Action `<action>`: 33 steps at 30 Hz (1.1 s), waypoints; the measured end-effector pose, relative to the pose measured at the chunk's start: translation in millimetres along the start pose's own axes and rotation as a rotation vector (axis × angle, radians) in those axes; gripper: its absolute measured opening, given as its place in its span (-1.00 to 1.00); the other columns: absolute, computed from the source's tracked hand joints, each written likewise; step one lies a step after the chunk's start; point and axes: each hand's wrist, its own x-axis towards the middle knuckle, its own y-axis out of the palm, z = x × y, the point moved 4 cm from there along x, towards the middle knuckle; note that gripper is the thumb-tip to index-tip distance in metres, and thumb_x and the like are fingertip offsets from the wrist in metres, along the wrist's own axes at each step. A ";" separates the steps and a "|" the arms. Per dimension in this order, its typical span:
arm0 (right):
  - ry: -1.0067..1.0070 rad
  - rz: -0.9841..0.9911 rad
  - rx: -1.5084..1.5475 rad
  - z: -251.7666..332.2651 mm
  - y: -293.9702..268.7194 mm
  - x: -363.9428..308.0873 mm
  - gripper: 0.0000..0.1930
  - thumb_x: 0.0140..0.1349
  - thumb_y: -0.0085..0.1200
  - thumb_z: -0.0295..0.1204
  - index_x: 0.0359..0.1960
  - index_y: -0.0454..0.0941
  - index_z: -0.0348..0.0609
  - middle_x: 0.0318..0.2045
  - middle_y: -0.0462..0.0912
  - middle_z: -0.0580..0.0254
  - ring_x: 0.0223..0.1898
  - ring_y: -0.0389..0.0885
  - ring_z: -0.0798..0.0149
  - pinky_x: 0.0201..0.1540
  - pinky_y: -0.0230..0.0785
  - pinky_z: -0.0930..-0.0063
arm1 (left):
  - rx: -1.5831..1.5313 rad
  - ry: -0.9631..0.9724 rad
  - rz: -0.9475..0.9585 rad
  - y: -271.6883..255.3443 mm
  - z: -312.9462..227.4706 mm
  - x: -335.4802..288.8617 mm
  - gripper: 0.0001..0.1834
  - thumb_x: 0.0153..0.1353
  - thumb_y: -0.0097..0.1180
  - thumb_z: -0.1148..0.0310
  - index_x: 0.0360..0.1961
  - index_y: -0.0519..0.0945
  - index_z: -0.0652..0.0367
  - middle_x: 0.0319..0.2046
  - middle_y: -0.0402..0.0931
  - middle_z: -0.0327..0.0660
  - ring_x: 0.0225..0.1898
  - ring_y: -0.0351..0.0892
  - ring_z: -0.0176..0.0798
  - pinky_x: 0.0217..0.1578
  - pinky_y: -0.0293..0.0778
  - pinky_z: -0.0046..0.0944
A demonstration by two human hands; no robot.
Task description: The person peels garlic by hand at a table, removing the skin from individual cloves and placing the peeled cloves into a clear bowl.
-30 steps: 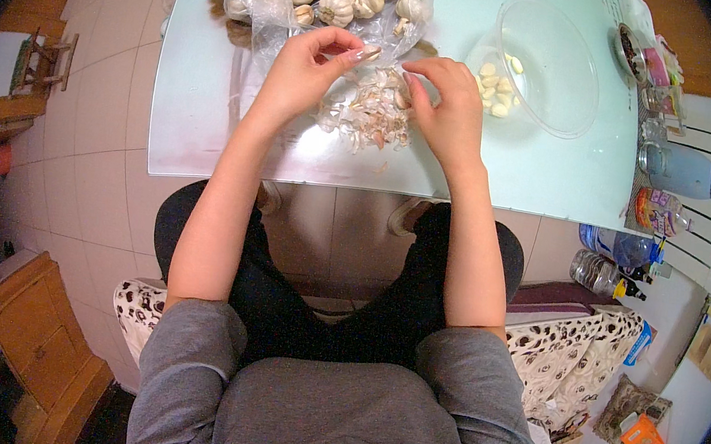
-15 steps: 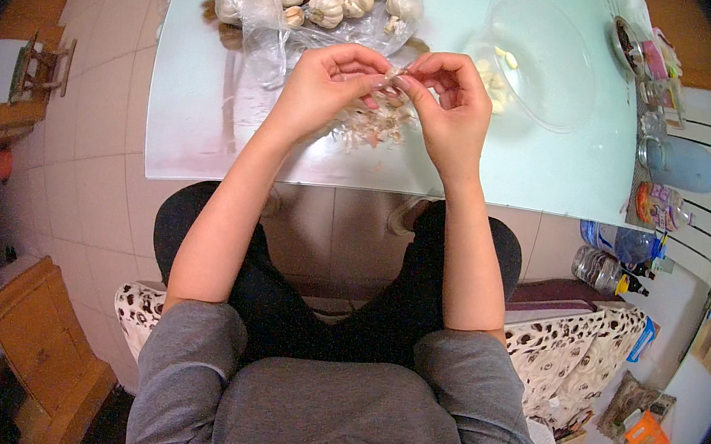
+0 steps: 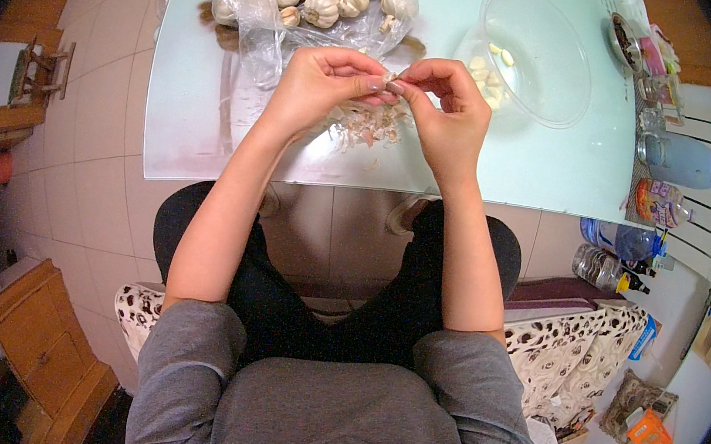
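Note:
My left hand and my right hand meet over the table, fingertips pinched together. Between them is a small garlic clove, mostly covered by the fingers. Beneath the hands lies a loose pile of papery garlic skins. Beyond my left hand, whole garlic bulbs fill an opened clear plastic bag. Right of my right hand stands a clear plastic bowl, with several peeled cloves at its left side.
The pale glass table ends just in front of my knees. Along its right side stand a dish, a glass jar and a bottle with a coloured label. Large plastic bottles sit below. A spotted cover drapes the seat.
Both hands stay pinched together, the fingertips shifting slightly closer around the clove. The bowl and bag appear slightly shifted in the view.

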 end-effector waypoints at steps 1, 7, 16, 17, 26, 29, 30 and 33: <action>0.000 0.000 0.000 -1.0 -1.0 0.3 -0.89 -0.16 0.11 -0.66 -0.55 0.44 -0.28 -0.58 0.52 0.29 -0.51 0.49 0.48 -0.40 0.36 0.65 | 0.000 0.000 0.000 0.2 0.0 0.2 -0.86 0.01 0.03 0.58 -0.36 0.49 0.43 -0.43 0.51 -0.03 -0.38 0.55 -0.24 -0.35 0.51 -0.41; 0.034 0.079 -0.116 0.4 -0.5 -0.7 -0.87 -0.12 0.07 -0.73 -0.49 0.43 -0.33 -0.48 0.52 0.24 -0.41 0.49 0.43 -0.32 0.39 0.64 | 0.032 0.012 0.016 -1.3 0.8 0.1 -0.83 0.01 0.03 0.58 -0.33 0.49 0.43 -0.43 0.52 -0.02 -0.38 0.55 -0.24 -0.34 0.51 -0.40; -0.032 0.033 -0.100 -0.8 -4.0 0.3 -0.90 -0.17 0.10 -0.67 -0.55 0.48 -0.28 -0.60 0.54 0.27 -0.54 0.50 0.47 -0.42 0.37 0.65 | 0.087 0.035 0.043 0.0 -3.9 -1.1 -0.86 -0.02 0.07 0.57 -0.38 0.52 0.41 -0.47 0.53 -0.05 -0.43 0.55 -0.29 -0.40 0.50 -0.43; -0.004 0.040 -0.116 -0.8 -3.6 0.1 -0.90 -0.17 0.10 -0.67 -0.56 0.48 -0.28 -0.60 0.54 0.28 -0.54 0.50 0.47 -0.43 0.37 0.65 | 0.078 0.032 0.037 -0.6 -1.4 -1.1 -0.86 -0.02 0.07 0.57 -0.39 0.52 0.41 -0.48 0.53 -0.06 -0.45 0.55 -0.30 -0.43 0.49 -0.44; 0.150 0.130 -0.041 -4.1 -5.4 2.4 -0.88 -0.16 0.11 -0.65 -0.53 0.47 -0.29 -0.57 0.53 0.30 -0.51 0.49 0.50 -0.40 0.35 0.67 | 0.057 0.054 -0.018 2.9 5.8 -4.7 -0.89 -0.02 0.07 0.58 -0.42 0.51 0.41 -0.50 0.52 -0.08 -0.50 0.55 -0.26 -0.46 0.49 -0.39; 0.153 0.158 -0.037 -4.4 -4.1 2.2 -0.87 -0.16 0.10 -0.66 -0.51 0.46 -0.28 -0.56 0.53 0.30 -0.50 0.48 0.49 -0.39 0.35 0.66 | 0.038 0.054 -0.027 2.8 9.0 -5.4 -0.88 -0.02 0.07 0.57 -0.41 0.51 0.41 -0.50 0.52 -0.09 -0.50 0.54 -0.26 -0.47 0.49 -0.39; 0.140 0.171 -0.049 -4.0 -3.3 2.1 -0.87 -0.16 0.10 -0.66 -0.50 0.45 -0.28 -0.56 0.53 0.30 -0.49 0.48 0.48 -0.39 0.35 0.65 | 0.027 0.059 -0.032 2.6 9.3 -5.5 -0.88 -0.02 0.07 0.57 -0.41 0.51 0.41 -0.49 0.52 -0.09 -0.51 0.54 -0.27 -0.47 0.49 -0.40; 0.124 0.174 -0.059 -5.7 -0.8 0.9 -0.87 -0.14 0.09 -0.66 -0.49 0.45 -0.28 -0.55 0.53 0.28 -0.48 0.49 0.47 -0.37 0.34 0.65 | 0.031 0.067 -0.039 2.5 9.4 -5.9 -0.88 0.00 0.06 0.55 -0.40 0.51 0.39 -0.50 0.51 -0.10 -0.52 0.54 -0.29 -0.47 0.48 -0.40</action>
